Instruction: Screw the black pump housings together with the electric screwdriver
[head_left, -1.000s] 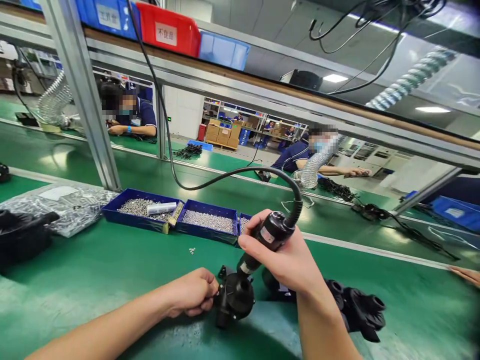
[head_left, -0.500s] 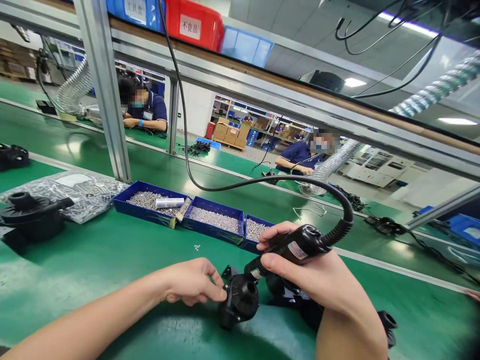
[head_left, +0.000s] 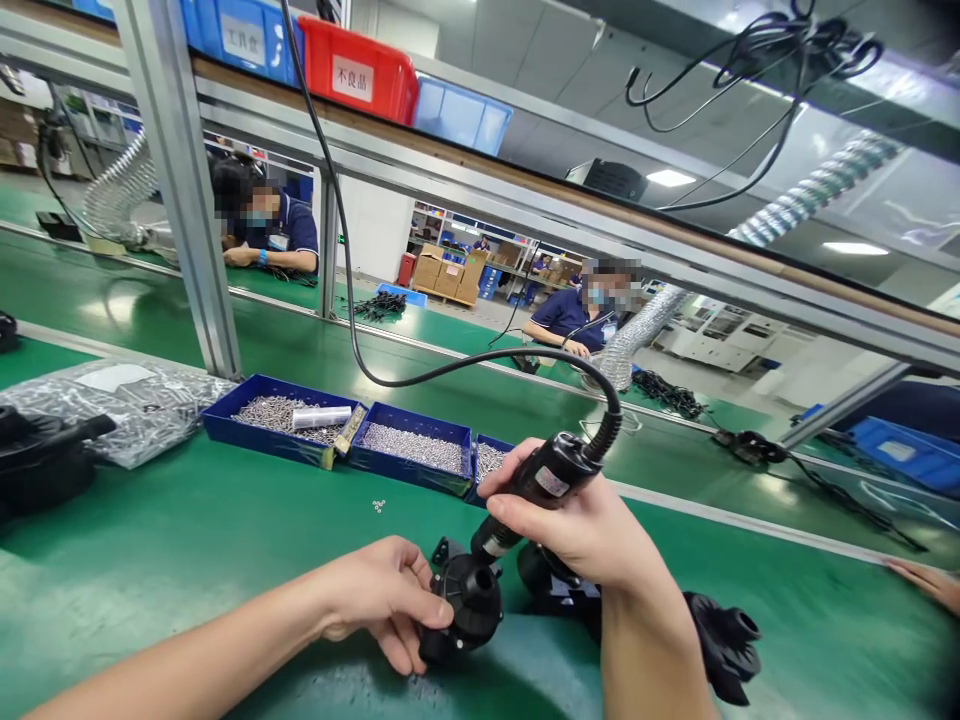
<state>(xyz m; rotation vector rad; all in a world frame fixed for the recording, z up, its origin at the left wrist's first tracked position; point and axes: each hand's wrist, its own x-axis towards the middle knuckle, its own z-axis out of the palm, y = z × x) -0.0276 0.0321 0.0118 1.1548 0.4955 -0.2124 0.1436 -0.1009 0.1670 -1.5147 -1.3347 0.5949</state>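
Observation:
My right hand (head_left: 559, 520) is wrapped round a black corded electric screwdriver (head_left: 544, 480), tilted with its tip end down at a black plastic pump housing (head_left: 469, 600). The bit itself is hidden behind the housing's round spout. On the near left side, my left hand (head_left: 401, 605) grips the housing, thumb on its front face and fingers against its side. Small bright screw heads show on the housing's rim. Partly behind my right wrist lies another black housing (head_left: 536, 580), and one more black housing (head_left: 724, 640) sits to its right.
Blue trays of small metal screws (head_left: 412, 450) line the bench's back edge, beside a clear bag of parts (head_left: 120, 405). Several tiny washers (head_left: 379, 506) lie loose. The screwdriver's cable (head_left: 349, 300) hangs from above. Another person's hand (head_left: 926, 580) rests at the right edge.
My left hand has gone from fingertips touching the housing's side to a fuller grip, thumb over its front. The screwdriver stays at the housing, now more upright. The whole view has shifted somewhat.

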